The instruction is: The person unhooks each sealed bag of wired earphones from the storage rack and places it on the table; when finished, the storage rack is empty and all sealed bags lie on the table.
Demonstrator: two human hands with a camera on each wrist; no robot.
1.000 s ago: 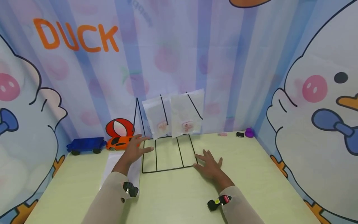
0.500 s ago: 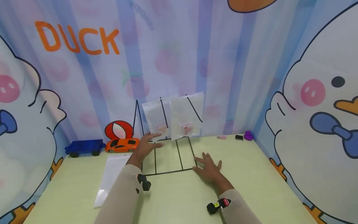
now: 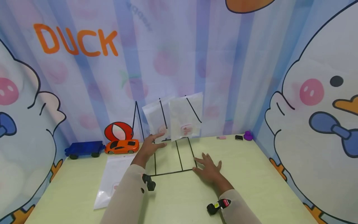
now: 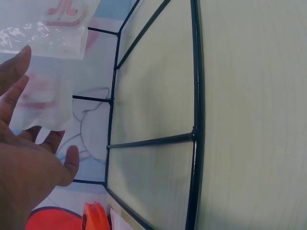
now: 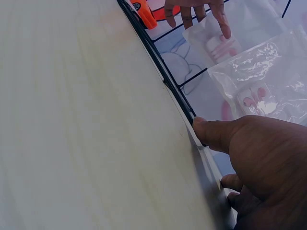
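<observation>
A black wire rack (image 3: 170, 173) stands on the table against the curtain, its prongs rising at the back. Two clear plastic bags hang on these prongs: a left bag (image 3: 153, 113) and a right bag (image 3: 179, 113), each with a pinkish earphone-like item near its bottom. My left hand (image 3: 147, 148) reaches over the rack's left side, fingers extended and right at the left bag's lower edge; in the left wrist view, fingertips overlap that bag. My right hand (image 3: 209, 169) rests at the rack's front right corner, fingers spread, its thumb (image 5: 211, 132) at the front bar.
Another plastic bag (image 3: 110, 174) lies flat on the table at left, partly under the left sleeve. Behind it stand an orange toy car (image 3: 121, 147), a blue toy wagon (image 3: 85, 148) and a red-and-white ball shape (image 3: 110, 132). Small pink, black and purple items (image 3: 248, 136) sit at back right.
My left hand has moved right, from the rack's left edge to the left bag's lower part. The flat bag shows more. My right hand keeps its place at the rack's corner.
</observation>
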